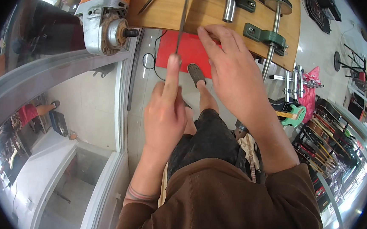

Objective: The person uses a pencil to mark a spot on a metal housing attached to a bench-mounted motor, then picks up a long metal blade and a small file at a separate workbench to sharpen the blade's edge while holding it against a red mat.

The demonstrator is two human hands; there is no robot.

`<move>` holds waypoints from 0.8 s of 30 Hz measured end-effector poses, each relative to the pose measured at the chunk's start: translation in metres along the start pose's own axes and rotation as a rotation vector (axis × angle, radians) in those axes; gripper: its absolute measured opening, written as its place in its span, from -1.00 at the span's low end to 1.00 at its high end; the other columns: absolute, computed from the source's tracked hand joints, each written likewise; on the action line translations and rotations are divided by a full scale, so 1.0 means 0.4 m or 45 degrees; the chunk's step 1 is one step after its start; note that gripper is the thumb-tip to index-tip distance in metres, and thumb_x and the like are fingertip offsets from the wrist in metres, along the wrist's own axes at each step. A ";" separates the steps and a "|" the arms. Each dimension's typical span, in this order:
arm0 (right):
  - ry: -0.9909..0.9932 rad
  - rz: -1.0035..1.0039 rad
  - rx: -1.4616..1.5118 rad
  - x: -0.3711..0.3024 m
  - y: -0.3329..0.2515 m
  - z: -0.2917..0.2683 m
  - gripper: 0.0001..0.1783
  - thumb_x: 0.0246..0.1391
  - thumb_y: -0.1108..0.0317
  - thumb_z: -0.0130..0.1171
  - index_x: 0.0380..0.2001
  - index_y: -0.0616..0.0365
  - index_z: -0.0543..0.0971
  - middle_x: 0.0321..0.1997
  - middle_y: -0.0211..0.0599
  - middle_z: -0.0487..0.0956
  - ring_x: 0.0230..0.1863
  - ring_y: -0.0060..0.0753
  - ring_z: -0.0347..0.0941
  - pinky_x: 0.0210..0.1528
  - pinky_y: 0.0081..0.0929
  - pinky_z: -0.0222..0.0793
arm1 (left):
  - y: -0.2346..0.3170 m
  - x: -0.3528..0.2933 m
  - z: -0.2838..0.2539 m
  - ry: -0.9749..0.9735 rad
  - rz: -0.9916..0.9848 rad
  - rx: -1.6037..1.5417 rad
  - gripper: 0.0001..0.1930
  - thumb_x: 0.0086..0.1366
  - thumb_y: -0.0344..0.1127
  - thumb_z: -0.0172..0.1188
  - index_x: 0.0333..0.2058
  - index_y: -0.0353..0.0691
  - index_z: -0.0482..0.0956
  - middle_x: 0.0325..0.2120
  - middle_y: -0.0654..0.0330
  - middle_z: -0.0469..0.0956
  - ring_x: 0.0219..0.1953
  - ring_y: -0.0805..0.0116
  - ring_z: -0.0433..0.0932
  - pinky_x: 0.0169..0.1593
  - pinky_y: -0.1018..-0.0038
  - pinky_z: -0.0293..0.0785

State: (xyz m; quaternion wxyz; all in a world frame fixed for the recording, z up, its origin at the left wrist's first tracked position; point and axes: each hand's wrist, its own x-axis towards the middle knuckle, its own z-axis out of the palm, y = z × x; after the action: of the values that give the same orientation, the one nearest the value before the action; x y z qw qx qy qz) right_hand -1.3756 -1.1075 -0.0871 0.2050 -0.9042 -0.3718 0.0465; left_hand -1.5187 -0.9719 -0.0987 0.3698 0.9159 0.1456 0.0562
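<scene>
My left hand (165, 109) is closed, with its index finger stretched along the near end of a long, thin, dark metal strip (182, 25). The strip points away over the front edge of a wooden bench top (169, 11); whether it is a file or a blade I cannot tell. To its right, my right hand (237, 71) has its fingers extended at the bench edge, with nothing seen in them. Its fingertips look close to the wood, but contact is unclear. A green bearing block (265, 37) holding a metal shaft (269, 59) is beyond that hand.
An orange and silver angle grinder (105, 22) sits at the bench's left. Another green block with a short steel shaft (229, 9) stands farther back. A glass partition with a pale frame (122, 106) runs along my left. Several guitars (318, 136) stand at right, and a red mat (175, 50) lies below.
</scene>
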 end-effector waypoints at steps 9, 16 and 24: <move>0.004 -0.037 0.006 -0.013 0.008 0.002 -0.35 0.06 0.62 0.13 0.30 0.31 0.52 0.34 -0.08 0.48 0.43 0.01 0.36 0.47 -0.17 0.35 | 0.037 0.007 -0.026 -0.148 -0.177 -0.038 -0.25 0.41 -0.69 0.08 0.55 -0.26 0.16 0.34 -0.18 0.49 0.25 -0.15 0.60 0.25 0.21 0.53; 0.030 -0.038 0.001 -0.023 0.019 0.005 -0.32 0.08 0.62 0.11 0.34 0.32 0.49 0.36 -0.07 0.47 0.47 0.04 0.33 0.49 -0.11 0.32 | -0.002 -0.168 -0.006 -0.086 -0.166 -0.005 -0.25 0.41 -0.69 0.09 0.55 -0.21 0.20 0.30 -0.16 0.55 0.16 -0.12 0.66 0.19 0.20 0.58; -0.072 -0.109 0.148 -0.002 0.065 -0.042 -0.33 0.05 0.57 0.19 0.31 0.27 0.51 0.31 -0.06 0.48 0.41 0.05 0.37 0.42 -0.06 0.35 | 0.005 -0.023 0.012 0.031 -0.075 -0.015 -0.12 0.32 -0.62 0.19 0.58 0.04 0.20 -0.34 0.01 0.52 -0.38 -0.06 0.59 -0.27 0.10 0.57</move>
State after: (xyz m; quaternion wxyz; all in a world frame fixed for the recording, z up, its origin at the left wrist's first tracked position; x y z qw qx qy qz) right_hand -1.3550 -1.1304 -0.0823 0.2484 -0.8725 -0.4122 0.0848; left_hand -1.5258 -0.9791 -0.1006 0.3747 0.9083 0.1766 0.0573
